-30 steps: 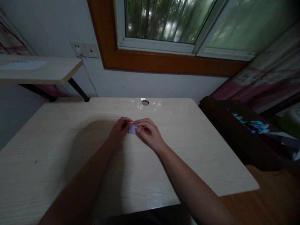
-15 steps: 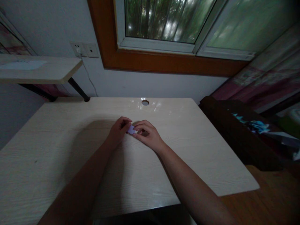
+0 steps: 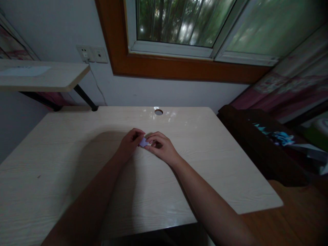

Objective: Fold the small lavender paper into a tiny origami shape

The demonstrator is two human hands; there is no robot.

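Note:
A small, flat lilac piece, perhaps folded paper, lies between my hands near the middle of the pale wood-grain desk. My left hand pinches its left end between thumb and fingers. From the other side, my right hand has its thumb and fingertips closed on the right end, the other fingers curled. Both hands rest low, at or just above the desktop. My fingers cover the ends of the piece, so its full shape is hidden.
A raised shelf on black legs stands at the back left, with a white sheet on it. Behind the desk are a wall socket and a window. A round cable hole pierces the desk's back edge. Dark furniture stands to the right.
Almost nothing differs. The fingers have shifted very slightly around the lilac piece, and both hands keep their hold on it.

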